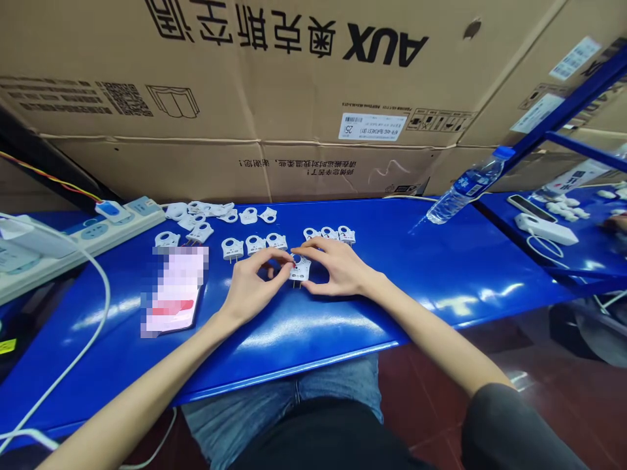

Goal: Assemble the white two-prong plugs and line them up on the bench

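Observation:
Between my two hands is a white two-pin plug piece (300, 270) with a round opening at its top and its metal pins pointing towards me. My left hand (255, 282) pinches it at its left side, thumb and forefinger closed near the opening. My right hand (337, 266) curls round its right side, fingertips at the top and thumb by the lower edge. Just behind the hands stand similar plug pieces (232, 249) on the left and more plug pieces (346, 234) on the right, several in all. Further back left lies a loose group of white ring-shaped pieces (249, 215).
A phone (176, 290) lies left of my hands on the blue table (313, 333). Power strips (93, 234) and a white cable (105, 294) run along the left side. A large cardboard box (210, 166) stands behind. A water bottle (467, 186) leans at the back right.

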`<state>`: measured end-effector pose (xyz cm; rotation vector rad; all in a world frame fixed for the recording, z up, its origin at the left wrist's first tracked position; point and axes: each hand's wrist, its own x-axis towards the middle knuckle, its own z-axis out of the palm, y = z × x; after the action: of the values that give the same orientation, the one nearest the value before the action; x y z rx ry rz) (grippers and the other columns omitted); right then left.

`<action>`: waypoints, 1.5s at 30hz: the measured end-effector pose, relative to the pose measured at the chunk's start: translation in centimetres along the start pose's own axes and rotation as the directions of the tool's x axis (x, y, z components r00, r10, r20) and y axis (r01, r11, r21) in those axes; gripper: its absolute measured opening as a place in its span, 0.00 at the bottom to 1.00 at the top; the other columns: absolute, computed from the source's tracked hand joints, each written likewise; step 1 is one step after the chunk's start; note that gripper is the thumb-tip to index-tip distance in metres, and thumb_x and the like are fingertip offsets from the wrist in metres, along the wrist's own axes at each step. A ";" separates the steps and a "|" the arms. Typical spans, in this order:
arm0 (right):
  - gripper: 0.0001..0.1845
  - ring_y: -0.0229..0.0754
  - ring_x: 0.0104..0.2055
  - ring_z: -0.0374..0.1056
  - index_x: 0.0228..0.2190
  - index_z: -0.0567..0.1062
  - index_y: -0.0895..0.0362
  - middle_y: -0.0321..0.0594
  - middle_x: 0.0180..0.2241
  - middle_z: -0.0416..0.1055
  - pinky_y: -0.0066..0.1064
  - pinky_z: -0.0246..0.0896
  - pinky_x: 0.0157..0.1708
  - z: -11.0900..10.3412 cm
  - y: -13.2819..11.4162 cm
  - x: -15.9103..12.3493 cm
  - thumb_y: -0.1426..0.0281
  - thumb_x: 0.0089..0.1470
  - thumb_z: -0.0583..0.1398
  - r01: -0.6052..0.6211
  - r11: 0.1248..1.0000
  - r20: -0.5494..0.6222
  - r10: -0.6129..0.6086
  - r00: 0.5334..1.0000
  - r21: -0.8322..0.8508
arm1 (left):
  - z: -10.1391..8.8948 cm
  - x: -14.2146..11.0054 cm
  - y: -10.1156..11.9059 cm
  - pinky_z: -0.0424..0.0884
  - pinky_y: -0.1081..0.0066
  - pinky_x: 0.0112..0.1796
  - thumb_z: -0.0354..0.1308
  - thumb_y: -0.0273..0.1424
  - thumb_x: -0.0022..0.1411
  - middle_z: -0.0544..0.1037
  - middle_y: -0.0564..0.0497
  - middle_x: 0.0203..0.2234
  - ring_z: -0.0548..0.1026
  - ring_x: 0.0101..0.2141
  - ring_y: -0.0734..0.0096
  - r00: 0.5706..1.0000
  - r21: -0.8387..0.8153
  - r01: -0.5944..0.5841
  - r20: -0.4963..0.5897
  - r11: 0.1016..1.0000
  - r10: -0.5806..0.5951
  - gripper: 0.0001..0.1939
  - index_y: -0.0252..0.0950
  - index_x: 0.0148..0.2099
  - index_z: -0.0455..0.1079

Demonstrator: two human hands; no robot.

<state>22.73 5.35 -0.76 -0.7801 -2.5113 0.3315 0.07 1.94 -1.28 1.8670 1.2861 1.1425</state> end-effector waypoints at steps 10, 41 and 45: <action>0.29 0.53 0.54 0.70 0.59 0.70 0.55 0.50 0.54 0.72 0.46 0.69 0.53 -0.1 -0.1 -0.1 0.59 0.59 0.64 0.010 1.000 -0.043 -0.009 0.999 0.016 | -0.1 0.2 -0.3 0.67 0.69 0.30 0.61 0.32 0.67 0.81 0.49 0.38 0.71 0.32 0.70 0.981 0.086 -0.194 -0.006 0.977 0.195 0.05 0.39 0.42 0.78; 0.31 0.54 0.55 0.70 0.60 0.68 0.52 0.49 0.55 0.70 0.47 0.70 0.52 -0.1 0.2 0.0 0.61 0.57 0.64 -0.010 0.999 -0.109 0.015 0.994 0.043 | 0.1 0.0 -0.6 0.71 0.69 0.34 0.55 0.30 0.68 0.80 0.49 0.42 0.74 0.34 0.70 0.980 0.215 -0.190 -0.014 0.958 0.197 0.08 0.39 0.49 0.71; 0.31 0.54 0.55 0.71 0.60 0.69 0.52 0.49 0.55 0.70 0.46 0.70 0.53 -0.1 0.2 0.0 0.61 0.57 0.64 -0.015 1.000 -0.116 0.018 0.993 0.021 | 0.1 0.0 -0.8 0.69 0.69 0.33 0.54 0.32 0.69 0.78 0.49 0.38 0.72 0.32 0.69 0.984 0.266 -0.175 0.008 0.948 0.179 0.06 0.39 0.45 0.71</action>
<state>22.90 5.54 -0.81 -0.7893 -2.3903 0.3079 -0.13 2.24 -1.98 2.2122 1.3588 1.1210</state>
